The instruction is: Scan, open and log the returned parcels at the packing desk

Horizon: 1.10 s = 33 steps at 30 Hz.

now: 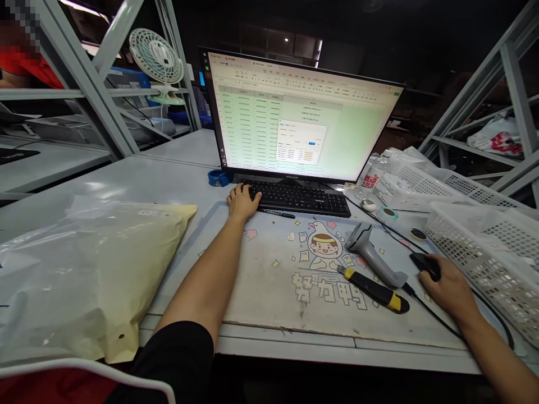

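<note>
My left hand (243,200) rests with spread fingers on the left end of a black keyboard (301,196). My right hand (448,283) is wrapped over a black computer mouse (425,266) at the right of a printed desk mat (269,280). Between my arms, a grey barcode scanner (374,255) lies on the mat. Just in front of it is a black and yellow utility knife (374,289). Behind the keyboard stands a monitor (252,120) showing a spreadsheet with a small dialog window over it. A dark pen (275,213) lies along the keyboard's near edge.
Clear and yellowish plastic bags (96,269) cover the desk's left side. White perforated baskets (475,247) line the right, with a plastic bottle (373,174) behind. Blue tape (218,178) sits by the monitor. A fan (155,56) is fixed to the metal frame; a person in red (29,67) is beyond.
</note>
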### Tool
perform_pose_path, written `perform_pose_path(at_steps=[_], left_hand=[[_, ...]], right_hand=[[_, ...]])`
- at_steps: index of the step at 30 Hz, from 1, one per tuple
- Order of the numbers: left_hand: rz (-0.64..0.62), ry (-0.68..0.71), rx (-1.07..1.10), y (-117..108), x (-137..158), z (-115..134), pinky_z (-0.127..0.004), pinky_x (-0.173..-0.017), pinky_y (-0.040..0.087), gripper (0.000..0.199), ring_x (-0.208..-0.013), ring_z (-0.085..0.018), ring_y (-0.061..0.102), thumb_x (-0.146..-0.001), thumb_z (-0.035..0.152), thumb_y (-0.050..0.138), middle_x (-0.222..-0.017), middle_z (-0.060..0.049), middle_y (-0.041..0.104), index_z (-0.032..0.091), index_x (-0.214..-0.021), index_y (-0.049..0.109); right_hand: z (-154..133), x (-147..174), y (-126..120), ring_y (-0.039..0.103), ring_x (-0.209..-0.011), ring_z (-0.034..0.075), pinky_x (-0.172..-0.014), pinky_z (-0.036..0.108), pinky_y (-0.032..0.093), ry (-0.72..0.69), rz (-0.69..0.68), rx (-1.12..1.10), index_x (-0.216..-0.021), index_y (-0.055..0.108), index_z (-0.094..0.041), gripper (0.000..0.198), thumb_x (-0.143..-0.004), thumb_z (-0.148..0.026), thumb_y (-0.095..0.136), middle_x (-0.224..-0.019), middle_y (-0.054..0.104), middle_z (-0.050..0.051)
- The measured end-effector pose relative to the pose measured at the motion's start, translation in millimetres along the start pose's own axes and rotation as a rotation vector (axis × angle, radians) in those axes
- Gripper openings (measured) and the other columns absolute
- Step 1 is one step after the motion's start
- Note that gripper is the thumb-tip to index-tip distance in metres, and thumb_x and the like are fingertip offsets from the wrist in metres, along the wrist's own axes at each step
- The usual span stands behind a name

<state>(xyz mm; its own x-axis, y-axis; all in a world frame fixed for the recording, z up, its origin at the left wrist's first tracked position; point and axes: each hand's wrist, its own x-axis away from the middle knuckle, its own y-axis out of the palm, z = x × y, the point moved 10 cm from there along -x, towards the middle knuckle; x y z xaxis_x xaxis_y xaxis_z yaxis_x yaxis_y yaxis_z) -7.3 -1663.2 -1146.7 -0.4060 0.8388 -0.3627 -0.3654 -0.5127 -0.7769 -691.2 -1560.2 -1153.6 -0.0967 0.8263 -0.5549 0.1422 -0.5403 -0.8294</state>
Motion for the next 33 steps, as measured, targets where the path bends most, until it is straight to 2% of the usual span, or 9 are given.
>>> perform_pose_path(at_steps=[8,15,21,33], left_hand=[[-0.001,-0.002,-0.009,0.8,-0.4,-0.8,-0.058,-0.125,0.034,0.066,-0.151,-0.041,0.036,-0.099,0.059,0.044,-0.167,-0.015,0.041,0.018,-0.149,0.056],[-0.007,0.002,0.004,-0.6,0.6,0.3,-0.06,-0.125,0.032,0.069,-0.151,-0.041,0.035,-0.099,0.061,0.043,-0.167,-0.015,0.04,0.017,-0.15,0.056],[-0.018,-0.009,0.009,-2.7,2.3,1.5,-0.06,-0.125,0.032,0.07,-0.151,-0.042,0.035,-0.098,0.06,0.043,-0.167,-0.015,0.039,0.016,-0.151,0.055],[-0.002,0.002,-0.023,1.2,-0.5,-0.8,-0.059,-0.125,0.034,0.067,-0.15,-0.041,0.036,-0.099,0.06,0.044,-0.167,-0.014,0.041,0.018,-0.149,0.056]], right_hand=[[-8.1,0.0,-4.5,0.063,-0.124,0.036,-0.115,0.053,0.049,-0.054,0.022,0.002,-0.135,0.061,-0.017,0.055,-0.092,-0.048,0.047,-0.134,0.065,0.015],[6.7,1.5,1.7,0.066,-0.117,0.039,-0.107,0.056,0.053,0.043,-0.013,0.005,-0.13,0.06,-0.017,0.057,-0.088,-0.053,0.051,-0.125,0.068,0.016],[-6.8,1.5,-4.8,0.064,-0.125,0.036,-0.115,0.053,0.049,-0.031,0.019,-0.006,-0.135,0.063,-0.018,0.055,-0.092,-0.049,0.048,-0.137,0.064,0.015],[-4.7,3.7,-5.2,0.063,-0.127,0.037,-0.117,0.054,0.048,-0.006,0.0,-0.014,-0.139,0.063,-0.019,0.057,-0.093,-0.05,0.051,-0.14,0.063,0.014]])
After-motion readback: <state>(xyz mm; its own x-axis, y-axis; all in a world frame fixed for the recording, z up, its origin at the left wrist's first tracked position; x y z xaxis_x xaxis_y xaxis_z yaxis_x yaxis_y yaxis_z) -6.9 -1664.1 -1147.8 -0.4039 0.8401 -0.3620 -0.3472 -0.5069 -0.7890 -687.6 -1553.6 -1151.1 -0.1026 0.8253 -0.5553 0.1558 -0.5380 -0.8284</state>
